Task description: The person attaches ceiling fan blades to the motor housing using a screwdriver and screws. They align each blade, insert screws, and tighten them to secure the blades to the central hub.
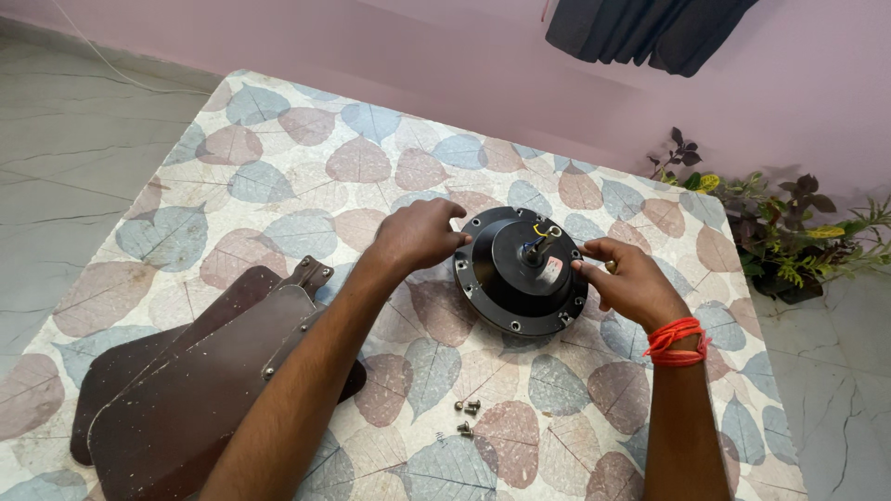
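While both hands (422, 232) (626, 283) clasp it, round glossy black motor housing (515, 278) sits flat.

a fan motor (520, 269) is set on the table (278, 176), between the left hand (418, 234) and right hand (626, 283). fan blades (186, 380) are stacked to its left; loose screws (467, 416) are scattered before it.

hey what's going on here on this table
A person has both hands on a black ceiling fan motor lying on a leaf-patterned tablecloth. The left hand rests on its left rim; the right hand, with a red thread on the wrist, touches its right edge. Brown fan blades are stacked at the left, and loose screws lie in front.
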